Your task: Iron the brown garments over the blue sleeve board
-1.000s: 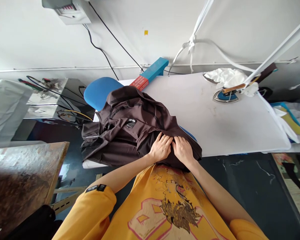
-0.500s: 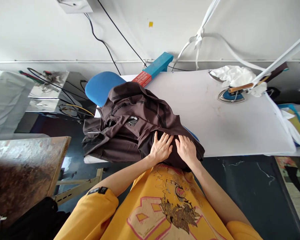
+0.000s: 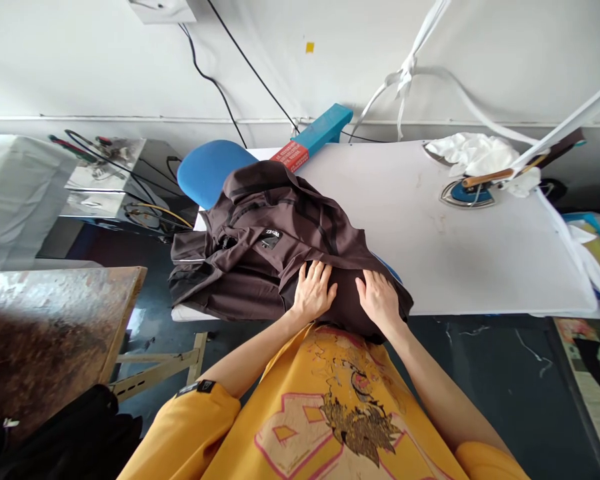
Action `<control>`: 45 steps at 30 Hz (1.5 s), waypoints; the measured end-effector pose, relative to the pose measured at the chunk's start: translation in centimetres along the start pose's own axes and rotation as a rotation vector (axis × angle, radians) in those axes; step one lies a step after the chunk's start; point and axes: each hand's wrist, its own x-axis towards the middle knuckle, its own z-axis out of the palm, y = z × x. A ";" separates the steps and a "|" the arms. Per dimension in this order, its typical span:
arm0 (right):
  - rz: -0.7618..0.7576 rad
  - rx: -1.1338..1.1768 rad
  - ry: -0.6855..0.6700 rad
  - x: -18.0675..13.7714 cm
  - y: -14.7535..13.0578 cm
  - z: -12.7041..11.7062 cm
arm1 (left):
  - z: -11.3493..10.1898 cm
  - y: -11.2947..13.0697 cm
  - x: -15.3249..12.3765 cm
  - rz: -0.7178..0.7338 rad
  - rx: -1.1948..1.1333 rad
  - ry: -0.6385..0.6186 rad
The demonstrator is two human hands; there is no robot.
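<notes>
A dark brown jacket [image 3: 300,227] with a black neck label [image 3: 270,239] lies spread over the left part of the white ironing table [image 3: 405,233] and over a blue padded pressing form [image 3: 217,170]. My left hand [image 3: 314,291] rests on the jacket's near edge, fingers stretched out over a fold. To its right my right hand [image 3: 379,299] lies on the same cloth, fingers extended and fingertips along the fold. The cloth under both palms is dark and smooth. Part of the blue form is hidden by the jacket.
An iron [image 3: 467,191] with a wooden handle sits at the table's right, beside crumpled white cloth [image 3: 473,155]. Behind the jacket is a blue arm with a red label [image 3: 291,155]. Metal equipment [image 3: 107,187] with hoses stands left; a worn wooden table [image 3: 55,327] is nearer.
My left hand has slid left along the fold, widening the space between my hands. My right hand stays about where it was on the jacket. The view has shifted slightly.
</notes>
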 end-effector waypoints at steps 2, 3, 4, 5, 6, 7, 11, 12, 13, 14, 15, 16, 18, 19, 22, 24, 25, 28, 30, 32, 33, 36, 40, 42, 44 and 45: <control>-0.010 -0.020 0.007 0.0 0.0 0.0 | 0.0 -0.6 0.0 -0.025 0.010 0.016; -0.015 -0.031 0.007 -0.1 0.1 0.0 | 0.0 -1.0 0.0 -0.033 0.017 0.021; -0.017 -0.040 0.005 -0.1 0.1 0.0 | 0.0 -1.3 0.0 -0.037 0.025 0.023; -0.019 -0.046 0.001 -0.2 0.1 -0.1 | 0.0 -1.5 -0.1 -0.041 0.032 0.024; -0.020 -0.048 -0.003 -0.2 0.1 -0.1 | 0.0 -1.7 -0.1 -0.043 0.039 0.025; -0.020 -0.047 -0.006 -0.3 0.1 -0.1 | 0.0 -1.8 0.0 -0.045 0.044 0.028; -0.017 -0.016 -0.012 -0.6 0.1 -0.2 | 0.0 -1.3 0.4 -0.070 0.066 0.050; -0.015 -0.011 -0.014 -0.6 0.2 -0.2 | 0.0 -1.1 0.5 -0.080 0.074 0.060; -0.014 -0.010 -0.015 -0.7 0.2 -0.2 | 0.0 -1.0 0.6 -0.091 0.080 0.071; -0.015 -0.013 -0.014 -0.7 0.2 -0.1 | 0.0 -0.8 0.7 -0.097 0.083 0.080; -0.016 -0.018 -0.010 -0.8 0.3 -0.1 | -0.1 -0.8 0.8 -0.100 0.083 0.087; -0.019 -0.025 -0.004 -0.8 0.3 -0.1 | -0.1 -0.7 0.8 -0.101 0.081 0.088; -0.026 -0.034 0.009 -0.9 0.4 0.0 | -0.2 -0.9 0.8 -0.094 0.072 0.076; -0.028 -0.038 0.013 -1.0 0.4 0.0 | -0.3 -1.1 0.7 -0.088 0.067 0.064; -0.028 -0.046 0.013 -1.2 0.5 0.0 | -0.5 -1.9 0.3 -0.060 0.060 0.017; -0.025 -0.047 0.012 -1.4 0.6 -0.1 | -0.6 -2.4 0.1 -0.028 0.064 -0.014; -0.022 -0.048 0.013 -1.6 0.6 -0.1 | -0.7 -2.7 0.0 -0.011 0.067 -0.026; -0.019 -0.062 0.016 -1.9 0.7 -0.1 | -0.6 -3.4 -0.3 0.023 0.072 -0.049; -0.016 -0.071 0.019 -2.2 0.7 -0.2 | -0.5 -3.7 -0.4 0.031 0.075 -0.058; -0.011 -0.073 0.023 -2.3 0.8 -0.2 | -0.3 -4.1 -0.5 0.041 0.074 -0.066; -0.008 -0.071 0.025 -2.4 0.8 -0.2 | -0.3 -4.2 -0.5 0.050 0.069 -0.070; -0.010 -0.059 0.029 -2.6 0.9 -0.1 | -0.3 -4.7 -0.8 0.087 0.040 -0.071; -0.034 0.001 0.075 -2.9 1.3 0.2 | -1.0 -4.8 -0.9 0.132 -0.004 -0.056; -0.044 0.056 0.111 -2.9 1.5 0.3 | -1.4 -4.7 -0.8 0.133 -0.010 -0.034; -0.035 0.094 0.133 -2.8 1.4 0.2 | -1.8 -4.4 -0.6 0.116 -0.002 -0.007; -0.023 0.102 0.137 -2.7 1.3 0.1 | -2.0 -4.3 -0.5 0.104 0.007 0.002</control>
